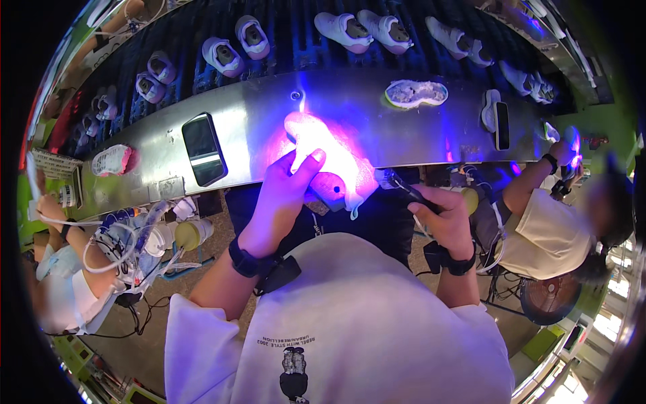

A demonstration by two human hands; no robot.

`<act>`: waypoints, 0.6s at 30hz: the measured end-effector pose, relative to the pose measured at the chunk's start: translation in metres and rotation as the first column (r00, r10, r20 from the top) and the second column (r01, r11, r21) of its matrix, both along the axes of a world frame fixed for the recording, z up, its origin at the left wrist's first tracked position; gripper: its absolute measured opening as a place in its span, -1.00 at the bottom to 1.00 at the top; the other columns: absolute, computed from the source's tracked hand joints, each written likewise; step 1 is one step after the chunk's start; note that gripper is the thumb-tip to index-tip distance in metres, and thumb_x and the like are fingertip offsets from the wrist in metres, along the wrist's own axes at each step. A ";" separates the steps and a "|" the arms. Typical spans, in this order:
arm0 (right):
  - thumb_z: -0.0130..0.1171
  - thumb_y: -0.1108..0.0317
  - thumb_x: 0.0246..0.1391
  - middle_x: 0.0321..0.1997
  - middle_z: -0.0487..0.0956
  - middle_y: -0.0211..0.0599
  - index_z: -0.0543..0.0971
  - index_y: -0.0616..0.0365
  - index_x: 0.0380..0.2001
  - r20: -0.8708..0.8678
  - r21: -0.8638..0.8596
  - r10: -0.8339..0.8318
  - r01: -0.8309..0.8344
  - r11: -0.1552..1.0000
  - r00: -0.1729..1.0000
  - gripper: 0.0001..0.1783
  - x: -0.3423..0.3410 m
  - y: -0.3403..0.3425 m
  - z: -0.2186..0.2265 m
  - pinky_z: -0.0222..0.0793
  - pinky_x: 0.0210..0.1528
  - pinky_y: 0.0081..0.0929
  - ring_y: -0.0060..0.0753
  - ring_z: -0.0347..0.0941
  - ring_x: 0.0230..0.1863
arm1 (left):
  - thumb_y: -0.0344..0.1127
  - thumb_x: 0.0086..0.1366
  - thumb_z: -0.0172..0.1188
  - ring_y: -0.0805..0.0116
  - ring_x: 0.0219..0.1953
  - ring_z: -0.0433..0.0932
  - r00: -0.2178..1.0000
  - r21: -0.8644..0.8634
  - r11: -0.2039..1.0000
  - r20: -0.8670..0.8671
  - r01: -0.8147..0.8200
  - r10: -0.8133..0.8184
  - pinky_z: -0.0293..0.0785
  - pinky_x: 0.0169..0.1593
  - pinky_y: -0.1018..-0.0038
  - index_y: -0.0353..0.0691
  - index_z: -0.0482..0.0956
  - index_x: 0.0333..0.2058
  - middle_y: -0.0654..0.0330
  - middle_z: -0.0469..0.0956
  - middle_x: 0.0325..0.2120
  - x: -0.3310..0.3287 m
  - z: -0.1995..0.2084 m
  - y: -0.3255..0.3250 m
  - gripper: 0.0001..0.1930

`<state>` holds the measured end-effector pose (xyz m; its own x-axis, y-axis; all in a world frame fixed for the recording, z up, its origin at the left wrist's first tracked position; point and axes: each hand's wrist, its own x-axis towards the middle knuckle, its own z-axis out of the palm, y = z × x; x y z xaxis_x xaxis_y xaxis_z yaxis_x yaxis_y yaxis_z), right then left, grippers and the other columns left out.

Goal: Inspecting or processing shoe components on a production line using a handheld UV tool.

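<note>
My left hand (286, 185) grips a white shoe (330, 158) that glows pink and violet under a strong purple light. The shoe is held over the near edge of a long metal workbench (256, 128). My right hand (441, 215) is closed around a dark pen-shaped lamp tool (404, 188) whose tip points at the shoe's heel end. Both wrists wear black bands.
A dark phone (204, 148) lies on the bench at left, a shoe sole (416, 93) at right. Several white shoes (363, 30) ride the dark conveyor behind. One person (558, 222) works at my right, another person (60, 269) at my left beside a yellow-capped bottle (192, 233).
</note>
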<state>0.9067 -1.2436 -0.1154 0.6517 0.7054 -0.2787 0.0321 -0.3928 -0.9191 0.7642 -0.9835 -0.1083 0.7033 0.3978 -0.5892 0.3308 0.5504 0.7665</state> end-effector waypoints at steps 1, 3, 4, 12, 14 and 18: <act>0.40 0.49 0.03 -0.39 0.65 -0.32 0.67 0.22 -0.03 0.069 -0.001 0.019 -0.019 1.000 0.997 -0.62 0.002 0.001 0.000 0.38 -0.27 -0.56 -0.57 0.48 -0.38 | 0.00 0.42 0.17 0.43 -0.33 0.66 0.999 -0.053 0.998 0.011 0.032 -0.031 0.63 -0.24 0.48 -0.29 0.51 -0.05 0.22 0.63 -0.32 -0.002 -0.004 0.003 -0.58; 0.43 0.50 -0.04 -0.51 0.54 -0.29 0.69 0.15 -0.05 0.257 0.033 0.049 -0.060 0.998 0.965 -0.59 0.006 0.009 0.001 0.31 -0.38 -0.51 -0.47 0.41 -0.49 | 0.00 0.43 0.15 0.43 -0.31 0.65 1.000 -0.135 0.991 0.001 0.011 -0.011 0.64 -0.24 0.47 -0.27 0.50 -0.05 0.23 0.63 -0.33 -0.002 -0.006 0.002 -0.59; 0.43 0.50 -0.04 -0.51 0.54 -0.29 0.69 0.15 -0.05 0.253 0.041 0.057 -0.070 0.997 0.966 -0.59 0.010 0.013 0.005 0.31 -0.38 -0.51 -0.47 0.41 -0.49 | 0.00 0.44 0.14 0.42 -0.28 0.65 1.000 -0.224 0.975 -0.009 -0.002 0.000 0.64 -0.23 0.46 -0.26 0.49 -0.06 0.24 0.62 -0.33 -0.002 -0.006 0.001 -0.60; 0.45 0.49 -0.08 -0.53 0.51 -0.27 0.69 0.10 -0.05 0.502 -0.002 0.151 -0.174 0.985 0.852 -0.57 0.032 0.033 0.028 0.29 -0.45 -0.49 -0.39 0.39 -0.55 | 0.03 0.41 0.18 0.26 -0.22 0.61 0.959 -0.471 0.835 -0.139 -0.284 0.247 0.69 -0.05 0.30 -0.25 0.43 -0.08 0.14 0.53 -0.23 0.002 0.022 -0.011 -0.57; 0.45 0.49 -0.07 -0.53 0.51 -0.27 0.70 0.09 -0.05 0.482 -0.041 0.187 -0.192 0.981 0.856 -0.58 0.033 0.038 0.033 0.29 -0.45 -0.48 -0.39 0.40 -0.55 | 0.02 0.41 0.18 0.22 -0.18 0.62 0.965 -0.544 0.799 -0.095 -0.255 0.243 0.70 -0.03 0.29 -0.26 0.42 -0.06 0.10 0.52 -0.19 -0.006 0.011 -0.008 -0.57; 0.39 0.58 -0.07 -0.38 0.65 -0.18 0.67 0.19 -0.05 0.430 -0.132 0.236 -0.198 0.971 0.872 -0.57 0.029 0.044 0.044 0.43 -0.24 -0.54 -0.41 0.58 -0.36 | 0.00 0.44 0.14 0.10 -0.06 0.63 0.973 -0.755 0.629 -0.056 -0.187 0.223 0.72 -0.01 0.32 -0.28 0.42 -0.10 -0.01 0.53 -0.11 -0.014 0.008 -0.004 -0.60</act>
<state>0.9361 -1.2000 -0.0717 0.5535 0.8306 -0.0620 0.5177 -0.4014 -0.7555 0.7500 -0.9873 -0.1005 0.6883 -0.0325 -0.7247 0.1171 0.9909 0.0668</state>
